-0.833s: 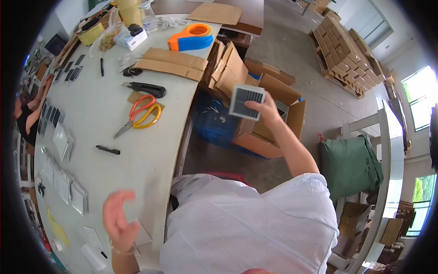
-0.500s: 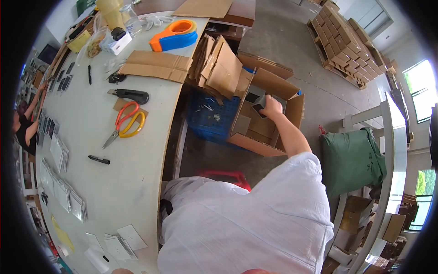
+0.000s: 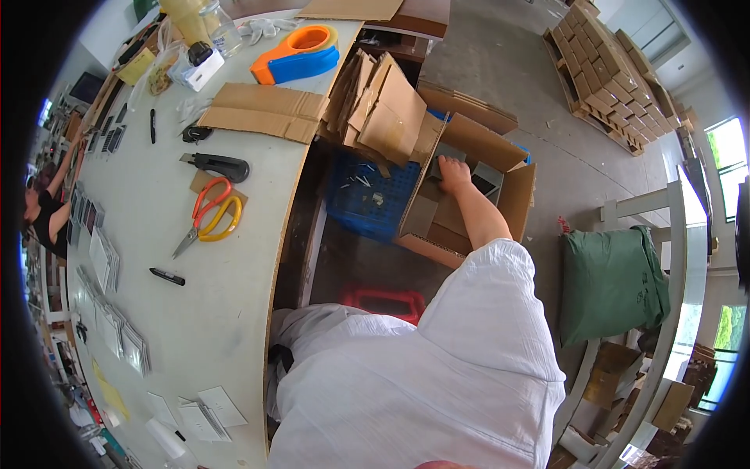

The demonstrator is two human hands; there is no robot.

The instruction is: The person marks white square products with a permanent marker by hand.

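My right hand [image 3: 455, 173] reaches down into an open cardboard box [image 3: 516, 205] standing beside the table. Its fingers are bent over a small grey box [image 3: 451, 153] at the far left inside; my hand hides part of this grip. Just right of my hand, another grey box [image 3: 486, 179] with a dark face lies in the carton. Brown cardboard shows at the carton's bottom and near side. My left hand is out of view.
Left is a white table [image 3: 226, 320] with scissors [image 3: 209, 215], a box cutter [image 3: 217, 165], a tape dispenser [image 3: 297, 56] and stacked cards. Folded cardboard [image 3: 388, 109], a blue crate [image 3: 363, 195], a red stool [image 3: 387, 303] and a green sack [image 3: 613, 285] surround the carton. Another person [image 3: 48, 207] works far left.
My right hand has moved left and away from me inside the carton, onto the far-left grey box. The grey box it held tilted before now appears to lie to its right. The view has shifted slightly.
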